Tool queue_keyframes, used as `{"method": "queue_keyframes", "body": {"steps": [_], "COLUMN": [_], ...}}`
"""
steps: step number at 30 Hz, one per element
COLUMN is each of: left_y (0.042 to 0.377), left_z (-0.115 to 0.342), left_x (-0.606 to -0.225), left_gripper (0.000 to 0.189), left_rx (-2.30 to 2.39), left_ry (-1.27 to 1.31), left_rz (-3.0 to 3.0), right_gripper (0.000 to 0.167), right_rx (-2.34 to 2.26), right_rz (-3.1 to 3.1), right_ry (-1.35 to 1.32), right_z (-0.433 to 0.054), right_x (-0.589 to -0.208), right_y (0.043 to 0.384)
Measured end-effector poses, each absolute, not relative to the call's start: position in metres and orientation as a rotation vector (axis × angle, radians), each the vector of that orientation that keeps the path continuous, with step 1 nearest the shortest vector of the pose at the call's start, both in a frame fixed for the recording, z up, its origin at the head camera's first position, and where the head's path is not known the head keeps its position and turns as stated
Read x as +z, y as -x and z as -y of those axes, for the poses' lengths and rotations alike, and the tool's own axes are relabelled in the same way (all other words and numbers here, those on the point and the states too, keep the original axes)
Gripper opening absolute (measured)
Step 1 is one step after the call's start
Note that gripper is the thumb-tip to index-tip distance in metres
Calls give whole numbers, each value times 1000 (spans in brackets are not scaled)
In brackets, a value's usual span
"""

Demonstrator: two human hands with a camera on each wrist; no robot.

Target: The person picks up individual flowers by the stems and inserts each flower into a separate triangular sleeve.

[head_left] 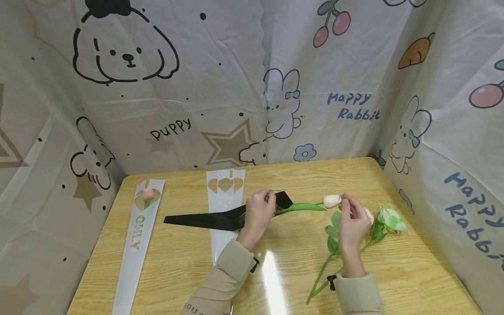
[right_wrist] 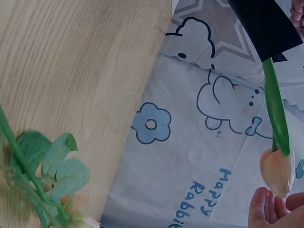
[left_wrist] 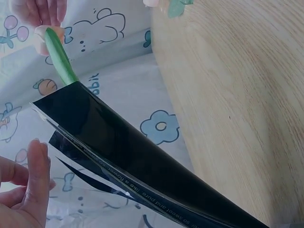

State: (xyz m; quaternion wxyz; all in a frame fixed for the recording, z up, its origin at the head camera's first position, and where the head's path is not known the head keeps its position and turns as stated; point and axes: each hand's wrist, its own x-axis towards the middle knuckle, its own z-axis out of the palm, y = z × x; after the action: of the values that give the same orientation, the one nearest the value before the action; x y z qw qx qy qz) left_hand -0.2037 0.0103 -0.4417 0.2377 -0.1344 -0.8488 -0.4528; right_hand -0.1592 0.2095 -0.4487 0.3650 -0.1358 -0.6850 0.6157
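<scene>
A long black flower sleeve lies slanted across the middle of the head view, its wide mouth to the right. The left hand grips it near that mouth; in the left wrist view, fingers show beside the sleeve's open edge. Out of the mouth comes an artificial tulip with a green leaf and a pale peach bloom. The right hand pinches the bloom's tip with its fingertips. Most of the tulip's stem is hidden inside the sleeve, which carries small printed lettering in the left wrist view.
White sleeves with heart cutouts lie beneath the black one. At the left, a white "ONLY" sleeve holds a pink flower. Right of the right hand lie a green rose and leafy stems. Printed curtains surround the wooden table.
</scene>
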Motion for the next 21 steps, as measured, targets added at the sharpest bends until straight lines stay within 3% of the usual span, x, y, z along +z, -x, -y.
{"method": "queue_keyframes", "body": {"steps": [11, 16, 21], "left_y": [203, 202, 200], "left_z": [-10, -12, -14], "left_x": [-442, -442, -440], "left_gripper": [37, 21, 18], "left_rx": [-1200, -1138, -1112], "left_ry": [384, 410, 440], "left_rz": [2331, 2350, 2362], "right_gripper": [22, 24, 23], "right_rx": [1642, 1669, 1674], "right_rz": [1747, 1772, 1777], "right_ry": [265, 227, 191], "right_z": [-197, -189, -179], "right_x": [-444, -441, -438], "right_y": [163, 164, 165]}}
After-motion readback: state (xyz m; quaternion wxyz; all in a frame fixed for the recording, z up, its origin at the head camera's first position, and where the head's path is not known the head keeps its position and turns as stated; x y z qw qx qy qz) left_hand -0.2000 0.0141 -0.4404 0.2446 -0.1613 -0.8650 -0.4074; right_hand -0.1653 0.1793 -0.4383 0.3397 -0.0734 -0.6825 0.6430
